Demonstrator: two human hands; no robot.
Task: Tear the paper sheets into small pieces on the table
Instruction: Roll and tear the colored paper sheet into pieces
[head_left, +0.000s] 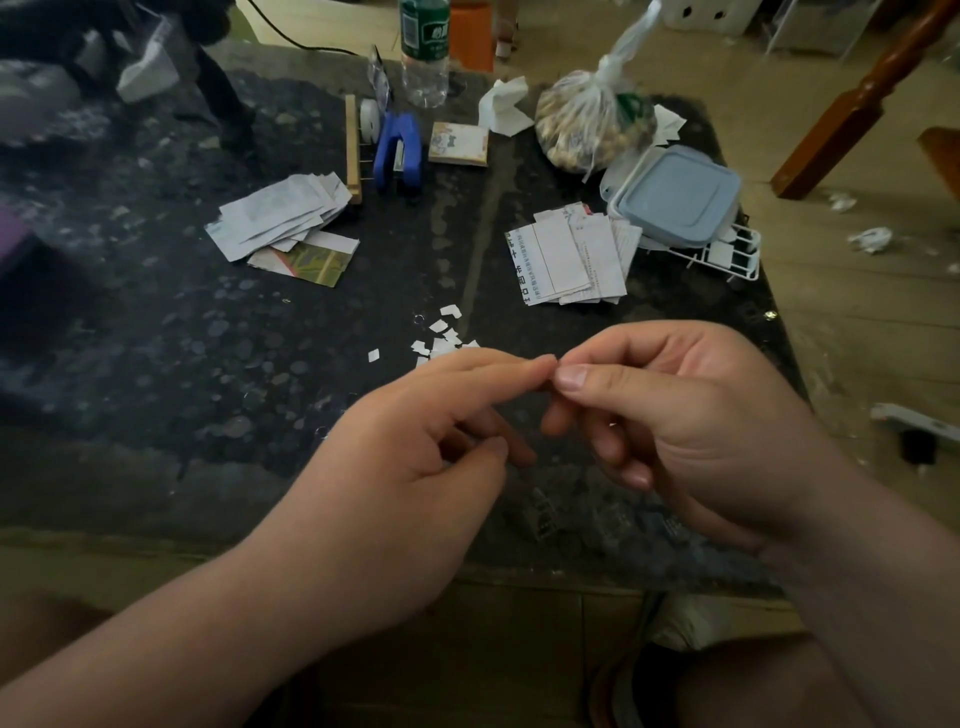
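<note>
Setting: a dark, speckled table (156, 338) seen from above, with the person's two bare forearms reaching in from the bottom edge.
Left hand (415, 457): held above the near part of the table, forefinger stretched towards the right, thumb tucked underneath.
Right hand (691, 415): held level with the left, thumb and forefinger drawn together and pointing left.
Grip: the fingertips of both hands meet tip to tip; I cannot tell whether a scrap of paper is pinched between them.
Torn pieces (441, 338): a small scatter of white scraps on the table just beyond the hands.
Right paper stack (571, 260): printed white sheets lying flat, farther back and right of centre.
Left paper pile (280, 213): a loose fan of white sheets farther back on the left, overlapping a green and yellow printed sheet (311, 265).
Blue stapler (400, 150): behind the left pile, beside a wooden strip (353, 145).
Notepad (460, 144): small and square, just right of the stapler.
Bottle (425, 52): clear plastic with a green label, upright at the far edge.
Tied plastic bag (587, 124): at the far right, filled with what look like nuts.
Blue-lidded box (680, 195): beside the bag, resting on a white wire rack (737, 257).
</note>
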